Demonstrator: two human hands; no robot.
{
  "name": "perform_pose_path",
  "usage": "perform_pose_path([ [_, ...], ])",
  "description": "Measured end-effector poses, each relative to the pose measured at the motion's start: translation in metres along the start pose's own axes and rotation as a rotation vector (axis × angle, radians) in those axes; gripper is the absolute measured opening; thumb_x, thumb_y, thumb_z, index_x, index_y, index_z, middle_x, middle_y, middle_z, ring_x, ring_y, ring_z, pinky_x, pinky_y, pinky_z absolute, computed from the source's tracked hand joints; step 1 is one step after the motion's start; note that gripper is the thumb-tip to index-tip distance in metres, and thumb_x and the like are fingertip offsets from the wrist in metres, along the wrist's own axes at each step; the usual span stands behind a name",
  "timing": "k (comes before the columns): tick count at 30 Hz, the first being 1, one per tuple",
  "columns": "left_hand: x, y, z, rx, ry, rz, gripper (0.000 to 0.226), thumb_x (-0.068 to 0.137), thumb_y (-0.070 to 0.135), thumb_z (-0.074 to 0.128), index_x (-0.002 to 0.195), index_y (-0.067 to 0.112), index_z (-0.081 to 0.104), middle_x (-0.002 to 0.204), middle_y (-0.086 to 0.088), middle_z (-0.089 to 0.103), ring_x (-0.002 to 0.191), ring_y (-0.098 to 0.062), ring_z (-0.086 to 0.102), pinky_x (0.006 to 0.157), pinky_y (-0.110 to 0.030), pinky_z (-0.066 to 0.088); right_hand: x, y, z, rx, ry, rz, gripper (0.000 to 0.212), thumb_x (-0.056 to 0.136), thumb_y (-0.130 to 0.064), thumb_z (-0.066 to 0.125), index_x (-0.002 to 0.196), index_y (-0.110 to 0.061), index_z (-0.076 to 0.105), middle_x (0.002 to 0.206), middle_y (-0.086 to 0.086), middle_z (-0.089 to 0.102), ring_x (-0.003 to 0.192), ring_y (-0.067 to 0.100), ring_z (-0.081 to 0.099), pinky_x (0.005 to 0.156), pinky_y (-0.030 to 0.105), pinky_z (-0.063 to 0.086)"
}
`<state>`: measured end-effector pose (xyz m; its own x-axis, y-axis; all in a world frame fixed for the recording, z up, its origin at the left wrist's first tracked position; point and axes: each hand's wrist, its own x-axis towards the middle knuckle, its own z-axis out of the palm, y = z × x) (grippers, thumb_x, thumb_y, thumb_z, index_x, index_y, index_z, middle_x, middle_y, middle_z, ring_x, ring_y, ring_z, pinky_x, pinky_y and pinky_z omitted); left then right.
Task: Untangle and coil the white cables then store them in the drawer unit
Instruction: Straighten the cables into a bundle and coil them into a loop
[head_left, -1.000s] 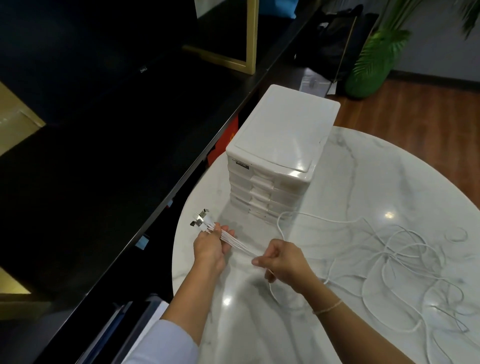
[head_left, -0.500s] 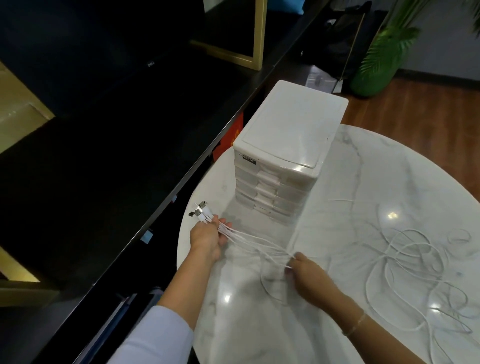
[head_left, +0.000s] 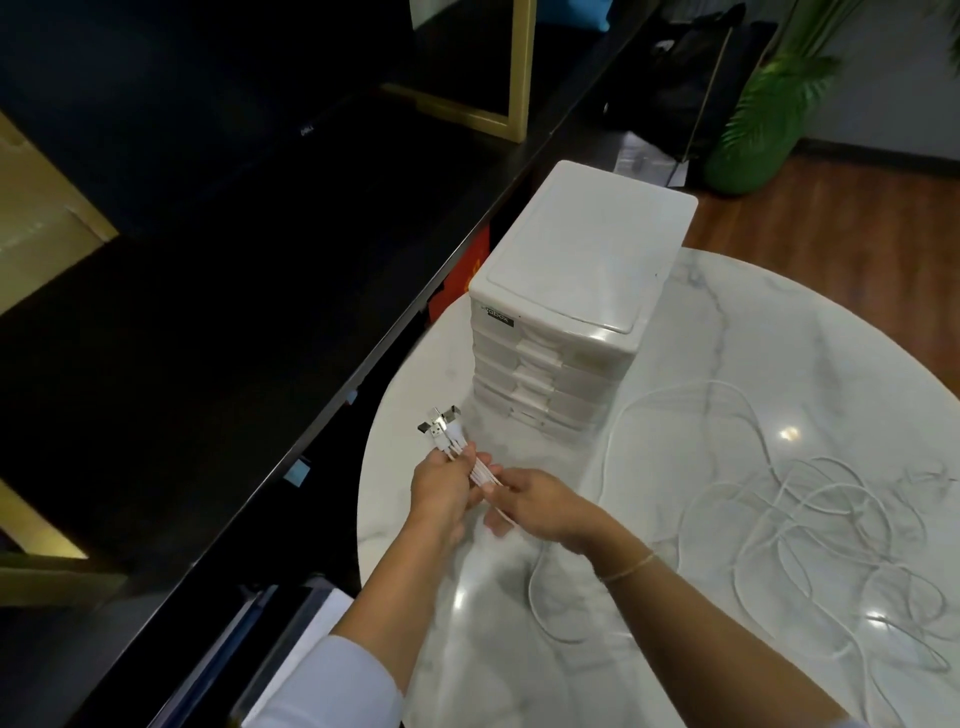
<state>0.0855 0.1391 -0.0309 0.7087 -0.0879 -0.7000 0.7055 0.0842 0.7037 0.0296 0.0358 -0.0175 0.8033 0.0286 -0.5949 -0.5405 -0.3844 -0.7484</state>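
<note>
Early days: my left hand (head_left: 441, 486) grips the plug ends (head_left: 441, 428), right hand (head_left: 540, 506) pinches the white cables (head_left: 779, 499) beside it; tangle untouched, drawer unit (head_left: 566, 312) closed.

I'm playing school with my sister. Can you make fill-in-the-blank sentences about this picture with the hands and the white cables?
1. The left hand holds the plug ends of the cables in a ____.
2. The drawer unit stands on a round ____ table.
3. All the drawers are ____.
4. The loose cables lie tangled to the ____ of the right hand.

Missing words: bunch; marble; closed; right
</note>
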Motion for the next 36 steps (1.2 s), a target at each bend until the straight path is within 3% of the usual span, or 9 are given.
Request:
perform_pose_path([
  [3, 0.000, 0.000, -0.002, -0.028, -0.042, -0.020, 0.014, 0.099, 0.010, 0.044, 0.102, 0.001, 0.054, 0.082, -0.010, 0.064, 0.069, -0.019, 0.063, 0.048, -0.024, 0.050, 0.003, 0.007, 0.007, 0.245, -0.065, 0.074, 0.028, 0.099, -0.025, 0.044, 0.093, -0.005, 0.063, 0.058, 0.000, 0.046, 0.039, 0.006, 0.040, 0.046, 0.022, 0.035],
  [5, -0.001, 0.002, -0.003, -0.108, -0.067, -0.072, 0.014, 0.100, 0.008, 0.041, 0.099, 0.002, 0.054, 0.083, -0.010, 0.065, 0.070, -0.018, 0.063, 0.055, -0.030, 0.048, 0.003, 0.008, 0.008, 0.264, -0.053, 0.105, 0.029, 0.099, -0.027, 0.044, 0.083, -0.011, 0.062, 0.057, -0.003, 0.037, 0.040, 0.005, 0.031, 0.040, 0.018, 0.023],
  [13, -0.008, -0.008, -0.001, -0.123, -0.081, -0.104, 0.017, 0.099, 0.005, 0.042, 0.086, 0.001, 0.053, 0.084, -0.014, 0.064, 0.074, -0.025, 0.061, 0.061, -0.031, 0.056, 0.007, 0.019, 0.003, -0.050, 0.122, 0.156, 0.038, 0.099, -0.036, 0.039, 0.070, -0.019, 0.058, 0.063, -0.003, 0.047, 0.052, 0.012, 0.042, 0.044, 0.020, 0.035],
  [16, -0.003, -0.002, 0.000, -0.115, -0.044, -0.090, 0.022, 0.100, 0.007, 0.041, 0.082, 0.003, 0.054, 0.080, -0.012, 0.063, 0.072, -0.022, 0.061, 0.072, -0.034, 0.052, 0.002, 0.012, 0.014, -0.300, 0.070, 0.043, 0.042, 0.103, -0.033, 0.027, 0.080, -0.014, 0.057, 0.084, 0.005, 0.058, 0.077, 0.020, 0.054, 0.067, 0.023, 0.038],
  [18, 0.006, 0.005, 0.003, -0.181, 0.002, -0.141, 0.025, 0.100, 0.009, 0.041, 0.081, 0.001, 0.054, 0.073, -0.009, 0.058, 0.064, -0.020, 0.057, 0.062, -0.029, 0.052, -0.001, 0.006, 0.022, -0.351, 0.065, -0.039, 0.039, 0.104, -0.029, 0.024, 0.087, -0.012, 0.055, 0.096, 0.010, 0.059, 0.090, 0.024, 0.052, 0.078, 0.023, 0.032],
  [21, 0.017, 0.009, 0.002, -0.269, 0.006, -0.232, 0.027, 0.100, 0.006, 0.039, 0.077, 0.003, 0.053, 0.053, -0.004, 0.049, 0.039, -0.012, 0.044, 0.035, -0.017, 0.037, -0.003, 0.000, 0.025, -0.319, 0.050, -0.092, 0.034, 0.104, -0.028, 0.025, 0.085, -0.014, 0.050, 0.088, 0.000, 0.051, 0.084, 0.013, 0.044, 0.070, 0.019, 0.028],
  [27, 0.037, 0.018, -0.013, -0.516, -0.171, -0.315, 0.029, 0.099, 0.018, 0.042, 0.071, 0.013, 0.038, 0.038, 0.005, 0.030, 0.026, -0.007, 0.023, 0.030, -0.014, 0.024, -0.003, 0.008, 0.022, 0.164, 0.021, 0.025, 0.038, 0.099, -0.039, 0.036, 0.069, -0.019, 0.049, 0.057, -0.005, 0.037, 0.048, 0.009, 0.033, 0.043, 0.019, 0.030],
  [31, 0.030, 0.019, -0.010, -0.417, -0.070, -0.219, 0.033, 0.093, 0.039, 0.053, 0.083, 0.008, 0.050, 0.046, 0.004, 0.043, 0.029, -0.003, 0.037, 0.035, -0.014, 0.037, -0.004, 0.011, 0.024, 0.442, -0.042, 0.089, 0.038, 0.101, -0.033, 0.035, 0.070, -0.015, 0.046, 0.043, -0.006, 0.032, 0.036, 0.008, 0.024, 0.039, 0.019, 0.020],
  [36, 0.025, 0.019, -0.007, -0.299, 0.054, -0.157, 0.033, 0.091, 0.038, 0.057, 0.076, 0.008, 0.054, 0.050, 0.002, 0.058, 0.039, -0.006, 0.057, 0.053, -0.020, 0.051, -0.009, 0.008, 0.023, 0.125, -0.056, 0.032, 0.041, 0.100, -0.036, 0.036, 0.066, -0.017, 0.047, 0.050, -0.005, 0.045, 0.045, 0.010, 0.038, 0.046, 0.019, 0.032],
])
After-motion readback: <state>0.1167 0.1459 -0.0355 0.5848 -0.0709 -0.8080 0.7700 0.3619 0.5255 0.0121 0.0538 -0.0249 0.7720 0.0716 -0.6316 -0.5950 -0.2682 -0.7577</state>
